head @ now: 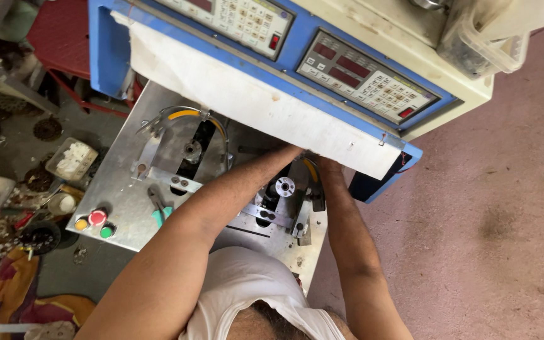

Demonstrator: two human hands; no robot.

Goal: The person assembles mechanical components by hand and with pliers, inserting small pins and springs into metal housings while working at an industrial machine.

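Note:
Both my arms reach forward under a white sheet (253,101) that hangs off the front of a blue and cream machine. My left hand (283,154) goes under the sheet's edge, and only the wrist shows. My right hand (327,166) is hidden the same way, just right of it. Below the two wrists a round metal spindle (284,186) sits on a black mount on the steel work plate (121,189). A second spindle (191,151) stands to the left inside a yellow-edged curved guard (184,114). Neither hand's fingers can be seen.
Green-handled pliers (158,209) lie on the plate beside my left forearm. Yellow (81,223), red (97,217) and green (106,232) buttons sit at its near left corner. Two keypad panels (366,79) top the machine. A plastic tub (70,158) and clutter lie on the left.

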